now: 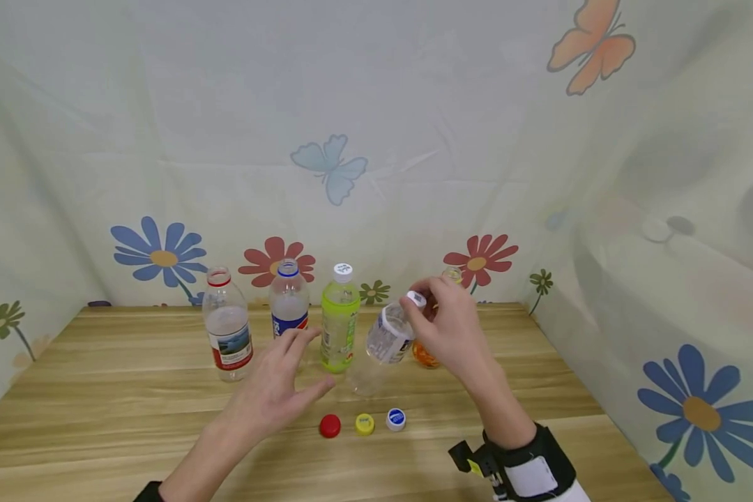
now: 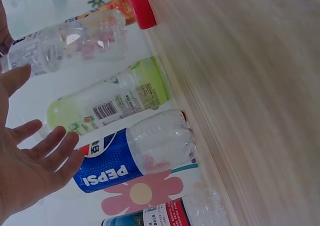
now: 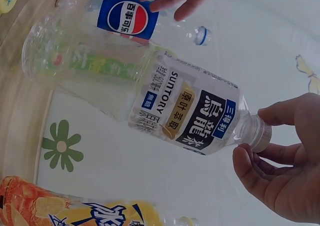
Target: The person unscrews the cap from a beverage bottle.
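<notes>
My right hand pinches the white cap of a clear Suntory oolong tea bottle between thumb and fingers. The bottle leans, its base toward the left and front in the head view. My left hand is held with fingers spread and thumb apart, gripping nothing. In the head view it overlaps the Pepsi bottle, which is capless with a blue neck ring. Between the hands a green-labelled bottle stands upright with a white cap on. Behind my right hand is an orange-labelled bottle, partly hidden.
A capless bottle with a red neck ring stands at the far left. Loose on the wooden table, in front of the bottles, lie a red cap, a yellow cap and a white-and-blue cap. A flowered cloth hangs behind.
</notes>
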Action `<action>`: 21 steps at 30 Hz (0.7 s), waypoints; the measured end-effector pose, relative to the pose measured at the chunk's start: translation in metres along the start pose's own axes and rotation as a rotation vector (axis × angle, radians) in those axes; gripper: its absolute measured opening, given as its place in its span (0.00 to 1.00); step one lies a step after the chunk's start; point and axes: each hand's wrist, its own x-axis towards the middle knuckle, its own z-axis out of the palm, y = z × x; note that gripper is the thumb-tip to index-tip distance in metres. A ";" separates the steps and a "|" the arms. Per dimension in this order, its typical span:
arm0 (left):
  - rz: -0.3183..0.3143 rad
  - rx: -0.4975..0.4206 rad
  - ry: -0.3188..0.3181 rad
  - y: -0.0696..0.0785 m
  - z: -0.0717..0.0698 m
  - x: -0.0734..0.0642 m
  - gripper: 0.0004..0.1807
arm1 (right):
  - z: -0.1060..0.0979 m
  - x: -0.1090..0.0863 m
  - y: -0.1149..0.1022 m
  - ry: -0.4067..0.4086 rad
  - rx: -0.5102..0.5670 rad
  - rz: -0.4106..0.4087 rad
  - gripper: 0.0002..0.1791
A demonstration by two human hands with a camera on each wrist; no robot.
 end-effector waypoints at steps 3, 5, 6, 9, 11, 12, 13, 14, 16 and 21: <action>-0.013 -0.021 -0.025 0.002 0.000 -0.001 0.44 | -0.001 -0.003 -0.003 -0.003 0.015 -0.005 0.10; -0.021 -0.032 -0.043 0.004 -0.001 -0.001 0.45 | -0.002 -0.005 -0.005 -0.002 0.022 -0.012 0.10; -0.027 -0.039 -0.053 0.004 -0.001 -0.001 0.45 | -0.002 -0.006 -0.005 -0.001 0.027 -0.015 0.10; -0.043 -0.063 -0.078 0.007 -0.002 -0.001 0.47 | -0.002 -0.009 -0.009 0.006 0.046 -0.022 0.09; -0.056 -0.078 -0.095 0.008 -0.003 -0.002 0.49 | -0.001 -0.012 -0.011 0.008 0.061 -0.018 0.09; -0.058 -0.087 -0.101 0.009 -0.003 -0.002 0.50 | -0.001 -0.013 -0.012 0.007 0.070 -0.017 0.08; -0.061 -0.095 -0.107 0.010 -0.003 -0.002 0.51 | 0.000 -0.014 -0.013 0.006 0.080 -0.019 0.08; -0.063 -0.099 -0.113 0.011 -0.003 -0.003 0.52 | 0.000 -0.016 -0.014 0.003 0.088 -0.020 0.08; -0.060 -0.110 -0.124 0.012 -0.003 -0.003 0.53 | 0.002 -0.018 -0.016 -0.002 0.102 -0.020 0.08; -0.036 -0.128 -0.139 0.016 -0.004 -0.005 0.54 | 0.005 -0.024 -0.021 -0.006 0.125 -0.020 0.10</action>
